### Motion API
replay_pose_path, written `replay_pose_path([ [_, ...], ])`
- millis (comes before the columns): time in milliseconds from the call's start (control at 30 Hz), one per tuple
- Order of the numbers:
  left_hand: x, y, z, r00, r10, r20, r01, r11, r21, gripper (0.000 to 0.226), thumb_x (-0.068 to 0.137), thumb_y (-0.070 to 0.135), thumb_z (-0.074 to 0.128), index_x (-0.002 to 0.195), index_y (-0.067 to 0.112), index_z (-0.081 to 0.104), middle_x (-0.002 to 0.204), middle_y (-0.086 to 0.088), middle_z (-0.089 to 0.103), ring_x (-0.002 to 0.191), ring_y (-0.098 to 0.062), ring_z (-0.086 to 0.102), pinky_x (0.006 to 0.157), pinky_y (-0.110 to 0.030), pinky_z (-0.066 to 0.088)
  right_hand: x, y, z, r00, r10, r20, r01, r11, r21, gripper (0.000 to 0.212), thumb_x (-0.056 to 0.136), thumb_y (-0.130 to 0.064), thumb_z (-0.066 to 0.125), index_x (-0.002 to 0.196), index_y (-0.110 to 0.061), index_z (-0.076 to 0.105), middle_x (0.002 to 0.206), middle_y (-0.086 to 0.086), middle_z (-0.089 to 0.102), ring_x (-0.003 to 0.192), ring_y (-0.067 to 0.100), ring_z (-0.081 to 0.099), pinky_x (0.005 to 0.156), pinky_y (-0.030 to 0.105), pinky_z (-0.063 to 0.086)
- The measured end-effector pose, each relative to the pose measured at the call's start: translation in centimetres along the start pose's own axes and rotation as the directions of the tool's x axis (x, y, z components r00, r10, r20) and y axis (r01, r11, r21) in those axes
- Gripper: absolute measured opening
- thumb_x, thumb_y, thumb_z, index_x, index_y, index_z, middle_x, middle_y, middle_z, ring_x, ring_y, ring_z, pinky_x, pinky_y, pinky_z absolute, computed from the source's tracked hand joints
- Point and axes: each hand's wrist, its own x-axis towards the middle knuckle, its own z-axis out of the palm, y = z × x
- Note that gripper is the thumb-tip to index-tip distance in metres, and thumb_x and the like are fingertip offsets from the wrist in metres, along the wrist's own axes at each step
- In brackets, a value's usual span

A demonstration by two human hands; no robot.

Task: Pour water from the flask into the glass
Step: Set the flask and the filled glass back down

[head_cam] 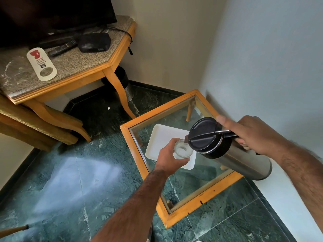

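A steel flask (pixel 244 160) with a black lid (pixel 203 135) is tilted to the left, its spout over a clear glass (pixel 182 150). My right hand (pixel 251 133) grips the flask's handle, thumb resting on the lid. My left hand (pixel 168 158) holds the glass from the left, just above a white tray (pixel 162 137). Some water shows inside the glass. The tray lies on a glass-topped side table with an orange wooden frame (pixel 201 198).
A granite-topped wooden table (pixel 73 67) stands at the upper left with a TV, remotes, a black box and a door hanger card. A bin (pixel 125 88) sits under it. Walls close in behind and to the right. The floor is green marble.
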Motion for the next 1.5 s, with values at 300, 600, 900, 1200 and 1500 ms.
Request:
replay_pose_path([
  [300,0.8,0.4,-0.4,0.999,0.006,-0.041,-0.003,0.997,0.08,0.073,0.07,0.038,0.093,0.129,0.039,0.051,0.124,0.013,0.063,0.114,-0.012,0.058,0.101,-0.034,0.052,0.4,5.1,2.1,0.962,0.143,-0.231,-0.034,0.907,0.419,0.094,0.074,-0.097,0.028,0.045,-0.008,0.036,0.037,0.004,0.032,0.033,0.018,0.031,0.05,0.028,0.034],
  [600,2.5,-0.6,0.3,0.997,-0.018,-0.074,0.024,0.996,0.081,0.073,0.071,0.032,0.093,0.13,0.038,0.05,0.121,0.016,0.061,0.11,-0.012,0.058,0.104,-0.037,0.053,2.2,9.4,6.1,0.855,0.358,-0.376,0.085,0.618,0.782,0.105,0.079,-0.091,0.03,0.055,0.01,0.032,0.033,0.001,0.028,0.03,0.018,0.023,0.043,0.025,0.025],
  [900,5.1,-2.8,1.0,0.996,-0.049,-0.079,0.061,0.985,0.162,0.075,0.07,0.03,0.092,0.13,0.032,0.048,0.116,0.014,0.059,0.108,-0.011,0.056,0.101,-0.036,0.053,4.8,11.8,9.1,0.695,0.638,-0.332,0.166,0.307,0.937,0.051,0.109,-0.03,0.029,0.144,0.001,0.051,0.03,-0.008,0.031,0.027,0.008,0.025,0.045,0.03,0.019],
  [1200,7.7,-5.0,2.9,0.99,-0.106,-0.093,0.126,0.961,0.246,0.077,0.071,0.029,0.092,0.133,0.027,0.046,0.115,0.009,0.056,0.105,-0.016,0.054,0.094,-0.035,0.05,6.9,15.4,12.4,0.64,0.502,-0.582,0.292,0.542,0.788,0.021,0.087,-0.054,0.051,0.088,-0.035,0.061,0.044,-0.002,0.038,0.042,0.029,0.037,0.045,0.04,0.034],
  [1500,9.3,-6.2,3.8,0.984,-0.113,-0.137,0.147,0.951,0.272,0.076,0.072,0.029,0.091,0.134,0.023,0.047,0.127,0.001,0.062,0.107,-0.017,0.053,0.099,-0.041,0.052,8.4,20.5,14.6,0.746,0.604,-0.28,0.254,0.131,0.958,0.021,0.088,-0.038,0.055,0.07,-0.048,0.051,0.058,0.016,0.047,0.062,0.052,0.054,0.064,0.059,0.053],
])
